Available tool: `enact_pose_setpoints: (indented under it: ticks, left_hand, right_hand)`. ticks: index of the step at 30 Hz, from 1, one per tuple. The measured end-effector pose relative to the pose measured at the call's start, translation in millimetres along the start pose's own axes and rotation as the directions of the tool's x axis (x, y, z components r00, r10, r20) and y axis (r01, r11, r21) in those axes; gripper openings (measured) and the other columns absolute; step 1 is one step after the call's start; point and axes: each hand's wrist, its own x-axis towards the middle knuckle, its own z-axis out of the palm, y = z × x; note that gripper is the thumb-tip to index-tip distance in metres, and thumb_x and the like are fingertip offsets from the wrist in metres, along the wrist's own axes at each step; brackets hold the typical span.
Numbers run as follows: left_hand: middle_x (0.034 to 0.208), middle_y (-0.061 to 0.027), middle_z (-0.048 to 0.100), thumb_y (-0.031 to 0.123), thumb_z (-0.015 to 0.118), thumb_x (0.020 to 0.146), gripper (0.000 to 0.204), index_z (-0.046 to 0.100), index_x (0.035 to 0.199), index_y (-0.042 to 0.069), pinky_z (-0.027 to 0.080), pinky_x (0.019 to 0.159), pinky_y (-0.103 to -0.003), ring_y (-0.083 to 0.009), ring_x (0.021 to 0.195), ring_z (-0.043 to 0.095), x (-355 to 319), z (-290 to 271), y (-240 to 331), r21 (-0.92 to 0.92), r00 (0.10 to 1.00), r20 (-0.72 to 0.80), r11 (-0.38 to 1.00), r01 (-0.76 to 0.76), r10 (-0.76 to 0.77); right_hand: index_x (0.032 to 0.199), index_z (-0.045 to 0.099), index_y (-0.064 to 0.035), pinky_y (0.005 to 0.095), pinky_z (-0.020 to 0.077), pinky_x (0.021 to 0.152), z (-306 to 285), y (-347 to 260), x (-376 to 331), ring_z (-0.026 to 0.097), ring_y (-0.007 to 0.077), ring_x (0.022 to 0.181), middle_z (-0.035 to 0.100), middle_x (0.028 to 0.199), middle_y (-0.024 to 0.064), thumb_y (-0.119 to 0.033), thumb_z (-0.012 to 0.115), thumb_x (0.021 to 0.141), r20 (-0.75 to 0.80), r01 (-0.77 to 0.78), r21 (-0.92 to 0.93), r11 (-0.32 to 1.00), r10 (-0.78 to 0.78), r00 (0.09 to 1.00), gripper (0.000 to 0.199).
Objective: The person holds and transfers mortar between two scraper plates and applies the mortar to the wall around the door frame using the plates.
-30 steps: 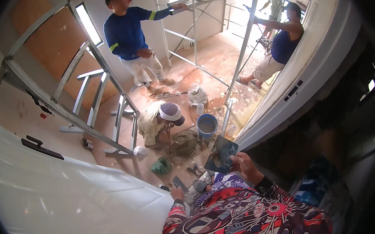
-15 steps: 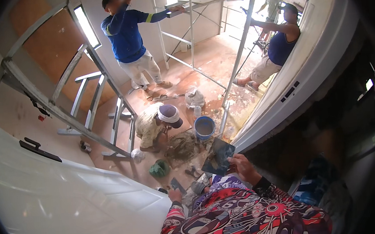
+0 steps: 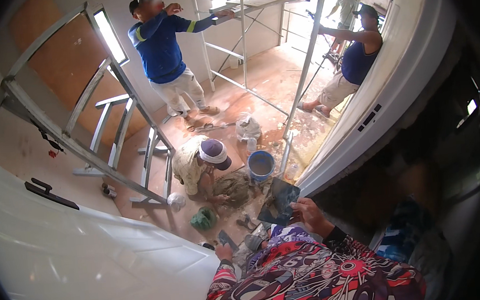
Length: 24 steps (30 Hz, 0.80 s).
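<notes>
Low in front of me, my left hand is closed on a scraper with a flat grey blade that points away from my body. Further right, my right hand pinches the edge of a dark flat square plate, its surface smeared. The fingers under that plate are partly hidden. Just beyond the plate lies a heap of wet grey mortar on the floor. A blue bucket with grey contents stands beside it. Near the scraper, a green bag rests on the floor.
A person in a cap crouches by the mortar. One person in blue stands at the scaffold; another leans by the right wall. A metal frame stands left. A white door and doorframe flank me.
The crouching person's hand has come down to the mortar and the head has shifted slightly. The standing person in blue has lowered the raised hand. My hands keep their holds.
</notes>
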Motion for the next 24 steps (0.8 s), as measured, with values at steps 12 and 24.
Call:
enact_pose_setpoints:
  ticks: [12, 24]
  left_hand:
    - [0.086, -0.0306, 0.062, 0.032, 0.056, 0.075, 0.038, 0.064, 0.082, -0.005, 0.047, 0.081, -0.053, -0.048, 0.088, 0.06, 3, 7, -9, -0.024, 0.999, 0.004, 0.999, 0.043, -0.043]
    - [0.088, -0.0308, 0.062, 0.031, 0.054, 0.074, 0.038, 0.064, 0.081, -0.005, 0.046, 0.081, -0.054, -0.0488, 0.088, 0.059, -2, 0, 3, 0.029, 1.0, 0.015, 1.0, -0.002, 0.001]
  right_hand:
    - [0.088, 0.058, -0.0056, 0.0376, 0.056, 0.067, -2, 4, 2, 0.066, 0.0212, 0.073, 0.065, 0.082, 0.0077, -0.014, 0.055, 0.092, 0.011, 0.013, -0.029, 0.999, -0.013, 1.0, 0.009]
    - [0.095, 0.059, -0.0039, 0.0375, 0.0568, 0.069, -15, 13, 11, 0.067, 0.0217, 0.076, 0.067, 0.088, 0.009, -0.014, 0.054, 0.092, 0.035, 0.036, -0.024, 0.999, -0.035, 0.999, 0.012]
